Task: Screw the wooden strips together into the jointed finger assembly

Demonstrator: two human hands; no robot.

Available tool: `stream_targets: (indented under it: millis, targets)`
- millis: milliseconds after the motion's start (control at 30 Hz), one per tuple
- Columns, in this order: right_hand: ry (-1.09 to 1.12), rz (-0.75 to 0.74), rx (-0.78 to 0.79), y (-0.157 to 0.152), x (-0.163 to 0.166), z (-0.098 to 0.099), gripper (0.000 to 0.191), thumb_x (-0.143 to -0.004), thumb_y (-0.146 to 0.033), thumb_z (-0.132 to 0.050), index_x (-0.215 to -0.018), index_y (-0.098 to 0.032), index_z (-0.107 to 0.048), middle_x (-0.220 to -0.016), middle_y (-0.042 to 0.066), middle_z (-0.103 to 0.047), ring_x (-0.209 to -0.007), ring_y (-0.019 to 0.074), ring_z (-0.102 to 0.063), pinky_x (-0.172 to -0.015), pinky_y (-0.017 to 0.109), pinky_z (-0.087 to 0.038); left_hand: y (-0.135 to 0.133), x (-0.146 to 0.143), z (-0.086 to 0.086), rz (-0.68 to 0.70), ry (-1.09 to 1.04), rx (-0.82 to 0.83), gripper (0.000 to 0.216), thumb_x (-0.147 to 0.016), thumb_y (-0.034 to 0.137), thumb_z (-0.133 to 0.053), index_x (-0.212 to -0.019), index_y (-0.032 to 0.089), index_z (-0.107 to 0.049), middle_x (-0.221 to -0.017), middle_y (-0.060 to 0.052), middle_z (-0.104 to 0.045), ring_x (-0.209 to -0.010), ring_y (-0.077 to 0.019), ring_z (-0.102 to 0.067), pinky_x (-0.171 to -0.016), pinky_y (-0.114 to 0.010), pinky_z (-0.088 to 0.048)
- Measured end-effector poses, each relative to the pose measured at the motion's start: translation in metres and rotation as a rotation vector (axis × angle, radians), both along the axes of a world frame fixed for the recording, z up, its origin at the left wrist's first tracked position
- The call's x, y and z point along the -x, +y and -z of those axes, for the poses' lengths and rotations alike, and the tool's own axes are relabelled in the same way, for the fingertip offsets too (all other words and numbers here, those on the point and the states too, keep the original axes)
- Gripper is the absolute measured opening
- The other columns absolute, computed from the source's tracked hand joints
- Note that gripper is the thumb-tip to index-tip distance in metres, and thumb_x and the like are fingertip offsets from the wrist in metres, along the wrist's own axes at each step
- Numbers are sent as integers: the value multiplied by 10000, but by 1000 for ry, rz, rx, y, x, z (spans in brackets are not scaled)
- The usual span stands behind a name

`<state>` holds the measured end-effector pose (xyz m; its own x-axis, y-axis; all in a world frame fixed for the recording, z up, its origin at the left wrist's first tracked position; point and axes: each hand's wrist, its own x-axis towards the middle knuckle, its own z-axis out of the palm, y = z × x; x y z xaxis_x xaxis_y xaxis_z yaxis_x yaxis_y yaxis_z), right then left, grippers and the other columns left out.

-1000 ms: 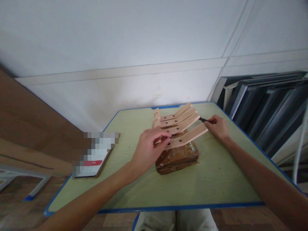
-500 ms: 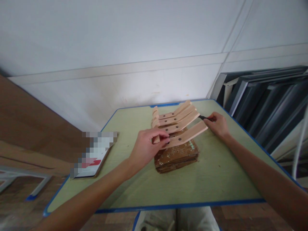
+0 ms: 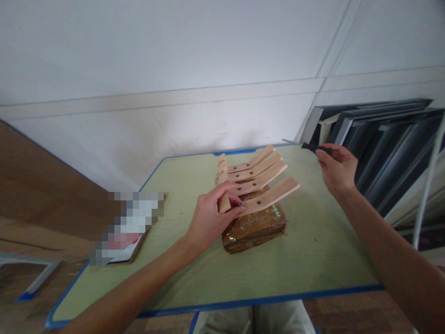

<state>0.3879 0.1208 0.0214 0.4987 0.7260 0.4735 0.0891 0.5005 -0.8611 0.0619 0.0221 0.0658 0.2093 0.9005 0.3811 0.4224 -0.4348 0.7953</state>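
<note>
My left hand (image 3: 212, 212) is closed on the near left end of a fan of several light wooden slats (image 3: 259, 178) with small dark holes. The slats rest on a brown block (image 3: 255, 228) in the middle of the green table (image 3: 306, 260). My right hand (image 3: 336, 169) is raised above the table's far right corner. It pinches a thin screwdriver (image 3: 306, 145) with a black handle, the metal tip pointing left.
A flat white and red item (image 3: 121, 236), partly blurred, lies at the table's left edge. Dark framed panels (image 3: 382, 144) lean against the wall to the right. The white wall stands right behind the table. A white cable (image 3: 426, 185) hangs at far right.
My right hand has lifted the screwdriver up and to the right, away from the slats. My left hand stays on the slats' left end.
</note>
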Motion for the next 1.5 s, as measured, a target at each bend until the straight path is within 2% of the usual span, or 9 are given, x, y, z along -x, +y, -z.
stream_targets:
  millis: [200,300,400,567,667,800,1067,1333,1500]
  targets:
    - [160,-206,-321,-38,11,-78,51,-831,-180,-633,-826,-153,-590,-864,21,-654,-563,32,-486,-525,168,-407,-1,-1,7,-23,-60,-14,326,-677,116,-762,-967,200,-639,-704,51,-730,-657,-115,-689,-728,-214,-534]
    - [131,-337,-420,-49,45,-116,131,-761,-249,-688,-766,-194,-569,-719,27,-658,-581,99,-541,-476,229,-328,-2,-3,13,-60,-83,-62,328,-682,111,-754,-974,209,-638,-699,55,-726,-646,-111,-688,-708,-210,-540]
    - [111,-450,-521,-51,96,-137,155,-793,-263,-642,-731,-199,-515,-573,-20,-559,-537,103,-503,-500,254,-339,-3,-5,19,-102,-111,-152,290,-681,105,-746,-928,210,-635,-689,61,-718,-620,-102,-680,-670,-195,-545]
    - [201,-806,-279,-57,173,-129,139,-935,-242,-439,-803,-204,-420,-629,-49,-471,-545,72,-507,-548,233,-417,0,-4,24,-78,-76,-218,304,-696,108,-734,-958,206,-616,-673,55,-715,-593,-115,-678,-642,-212,-564]
    - [328,-948,-181,-61,194,-116,167,-946,-269,-460,-801,-200,-414,-581,-79,-358,-432,20,-318,-415,146,-270,2,-3,25,-75,-67,-259,343,-698,96,-737,-988,214,-596,-690,62,-710,-596,-106,-673,-635,-197,-560]
    - [348,-977,-123,-59,199,-105,306,-940,-392,-480,-729,-196,-376,-525,-88,-304,-386,15,-198,-341,134,-153,2,-3,25,-82,-68,-300,359,-686,59,-746,-970,216,-592,-693,72,-695,-601,-85,-663,-629,-159,-547]
    - [304,-1015,-98,-56,198,-98,295,-978,-341,-393,-721,-200,-356,-526,-84,-291,-386,22,-207,-345,131,-181,0,-3,24,-78,-65,-296,336,-685,63,-754,-947,216,-608,-696,75,-696,-589,-76,-655,-629,-143,-542]
    - [278,-1044,-141,-53,198,-93,311,-942,-382,-488,-735,-200,-344,-545,-89,-317,-384,12,-225,-335,128,-188,-1,-4,25,-126,-39,-249,282,-700,110,-742,-927,228,-623,-695,63,-711,-583,-104,-666,-608,-187,-553]
    - [155,-1098,-218,-57,198,-90,222,-968,-361,-438,-816,-201,-424,-581,-67,-334,-430,33,-269,-367,152,-233,0,-4,24,-126,-44,-230,256,-703,118,-736,-906,223,-622,-699,60,-715,-583,-105,-664,-608,-187,-551]
